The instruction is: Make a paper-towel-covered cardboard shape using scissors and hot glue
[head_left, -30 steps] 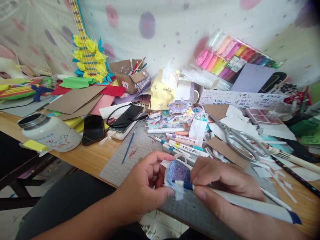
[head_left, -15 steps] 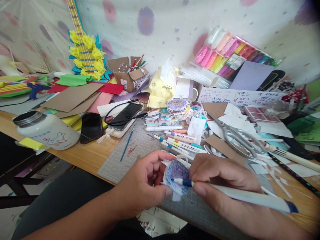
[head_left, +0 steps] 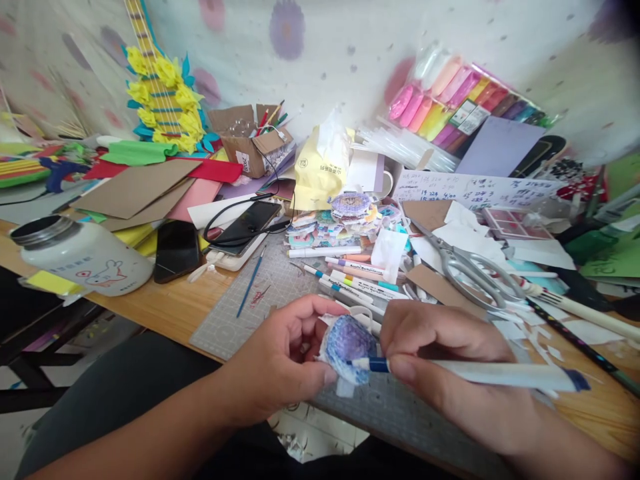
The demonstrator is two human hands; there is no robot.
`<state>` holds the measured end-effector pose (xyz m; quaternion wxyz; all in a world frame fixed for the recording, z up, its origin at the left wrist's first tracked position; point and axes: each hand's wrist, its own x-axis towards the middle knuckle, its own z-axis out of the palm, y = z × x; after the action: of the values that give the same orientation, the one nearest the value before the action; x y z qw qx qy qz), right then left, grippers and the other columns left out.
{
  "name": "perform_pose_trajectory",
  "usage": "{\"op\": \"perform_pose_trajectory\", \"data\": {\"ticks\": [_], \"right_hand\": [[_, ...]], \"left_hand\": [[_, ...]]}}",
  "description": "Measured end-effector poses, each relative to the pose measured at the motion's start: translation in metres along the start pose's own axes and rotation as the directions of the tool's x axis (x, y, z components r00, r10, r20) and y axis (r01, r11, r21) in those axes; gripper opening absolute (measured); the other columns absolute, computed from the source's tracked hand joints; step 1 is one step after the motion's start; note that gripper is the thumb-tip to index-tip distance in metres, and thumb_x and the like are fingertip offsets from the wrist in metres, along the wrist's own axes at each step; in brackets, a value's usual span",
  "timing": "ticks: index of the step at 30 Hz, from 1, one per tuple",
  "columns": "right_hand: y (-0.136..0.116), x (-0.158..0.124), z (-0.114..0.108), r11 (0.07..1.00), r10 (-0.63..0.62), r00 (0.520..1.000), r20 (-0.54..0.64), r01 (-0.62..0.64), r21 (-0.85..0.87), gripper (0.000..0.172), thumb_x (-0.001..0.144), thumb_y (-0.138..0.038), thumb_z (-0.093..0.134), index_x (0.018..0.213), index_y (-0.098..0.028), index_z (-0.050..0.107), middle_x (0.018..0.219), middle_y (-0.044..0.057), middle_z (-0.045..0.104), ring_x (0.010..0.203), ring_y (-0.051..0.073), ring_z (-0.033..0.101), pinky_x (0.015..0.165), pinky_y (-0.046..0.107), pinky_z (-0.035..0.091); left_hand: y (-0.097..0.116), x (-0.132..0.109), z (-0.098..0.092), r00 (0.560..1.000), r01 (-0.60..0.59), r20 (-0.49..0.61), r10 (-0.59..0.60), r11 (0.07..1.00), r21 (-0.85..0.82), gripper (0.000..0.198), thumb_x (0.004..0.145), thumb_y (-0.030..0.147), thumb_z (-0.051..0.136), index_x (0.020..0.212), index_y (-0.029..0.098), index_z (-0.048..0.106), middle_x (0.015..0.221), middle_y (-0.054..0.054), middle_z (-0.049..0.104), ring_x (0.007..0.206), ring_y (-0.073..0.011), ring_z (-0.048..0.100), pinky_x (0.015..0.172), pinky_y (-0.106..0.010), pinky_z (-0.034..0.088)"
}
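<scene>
Between the thumb and fingers of my left hand [head_left: 287, 363] is a small round textured piece [head_left: 353, 343], purple in the middle with a blue and white rim. A pale tab sticks out below it and a white loop shows behind its top edge. My right hand [head_left: 445, 367] is closed around a white marker pen [head_left: 505, 375] with dark blue ends. The pen's tip rests at or very near the lower part of the blue ring; exact contact cannot be told. Beyond my hands lies a pile of similar round pieces [head_left: 345, 217], with several marker pens [head_left: 367, 287] in front.
A grey cutting mat [head_left: 225, 320] covers the table under my hands, with a thin blue brush [head_left: 251, 283] on it. Scissors [head_left: 470, 273] and paper scraps lie right. At left stand a white bottle [head_left: 85, 257] and a black phone [head_left: 177, 252].
The view has shifted slightly, moving the scene a little left. The pen tip now points a bit further right on the round piece, and the pen lies more level. Both holds are unchanged.
</scene>
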<state>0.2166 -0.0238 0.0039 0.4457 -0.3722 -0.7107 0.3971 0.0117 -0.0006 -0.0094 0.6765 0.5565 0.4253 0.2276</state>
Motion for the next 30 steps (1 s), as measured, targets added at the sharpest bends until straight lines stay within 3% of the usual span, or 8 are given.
{"op": "perform_pose_trajectory", "data": {"ticks": [8, 12, 16, 19, 30], "right_hand": [[-0.0015, 0.0012, 0.0030, 0.999, -0.031, 1.000, 0.000, 0.031, 0.039, 0.014, 0.075, -0.012, 0.057, 0.063, -0.019, 0.055, 0.061, 0.000, 0.058, 0.056, 0.013, 0.054, 0.053, 0.026, 0.042], [-0.0030, 0.0011, 0.0037, 1.000, -0.002, 1.000, 0.000, 0.002, -0.020, 0.020, 0.073, -0.012, 0.056, 0.056, -0.019, 0.049, 0.054, -0.002, 0.053, 0.050, 0.012, 0.050, 0.050, 0.025, 0.040], [-0.0034, 0.0010, 0.0039, 0.999, -0.034, 0.999, 0.013, 0.034, 0.021, 0.015, 0.075, -0.011, 0.057, 0.063, -0.019, 0.054, 0.060, -0.001, 0.058, 0.056, 0.013, 0.055, 0.054, 0.026, 0.044], [-0.0042, 0.0015, 0.0042, 1.000, -0.019, 1.000, 0.014, 0.019, -0.009, 0.021, 0.074, -0.010, 0.056, 0.056, -0.019, 0.048, 0.055, -0.002, 0.053, 0.051, 0.012, 0.051, 0.049, 0.024, 0.040], [-0.0041, 0.0012, 0.0044, 0.999, -0.031, 0.999, 0.021, 0.031, 0.019, 0.015, 0.076, -0.012, 0.057, 0.063, -0.019, 0.054, 0.059, 0.000, 0.057, 0.055, 0.014, 0.055, 0.052, 0.026, 0.044]], "left_hand": [[-0.0027, -0.0001, -0.0002, 1.000, 0.015, 0.020, -0.014, 1.000, -0.006, 0.050, 0.063, 0.015, 0.065, 0.110, 0.020, 0.049, 0.075, 0.002, 0.056, 0.064, -0.0125, 0.050, 0.058, -0.026, 0.035], [-0.0046, 0.0010, 0.0000, 0.999, 0.030, 0.025, -0.029, 0.999, -0.040, 0.050, 0.063, 0.014, 0.066, 0.110, 0.020, 0.049, 0.075, 0.003, 0.055, 0.064, -0.0117, 0.049, 0.059, -0.026, 0.035], [-0.0050, 0.0007, 0.0011, 0.999, 0.033, 0.016, -0.033, 0.999, -0.038, 0.050, 0.063, 0.013, 0.065, 0.110, 0.020, 0.050, 0.074, 0.003, 0.055, 0.063, -0.0115, 0.049, 0.058, -0.025, 0.035], [-0.0045, -0.0003, 0.0018, 0.999, 0.040, 0.015, -0.039, 0.998, -0.038, 0.049, 0.063, 0.011, 0.063, 0.109, 0.020, 0.050, 0.074, 0.003, 0.056, 0.064, -0.0115, 0.050, 0.059, -0.026, 0.036], [-0.0019, 0.0009, 0.0021, 0.999, 0.049, 0.001, -0.049, 0.998, -0.051, 0.051, 0.061, 0.012, 0.065, 0.110, 0.019, 0.051, 0.074, 0.003, 0.057, 0.064, -0.0117, 0.051, 0.058, -0.025, 0.036]]}}
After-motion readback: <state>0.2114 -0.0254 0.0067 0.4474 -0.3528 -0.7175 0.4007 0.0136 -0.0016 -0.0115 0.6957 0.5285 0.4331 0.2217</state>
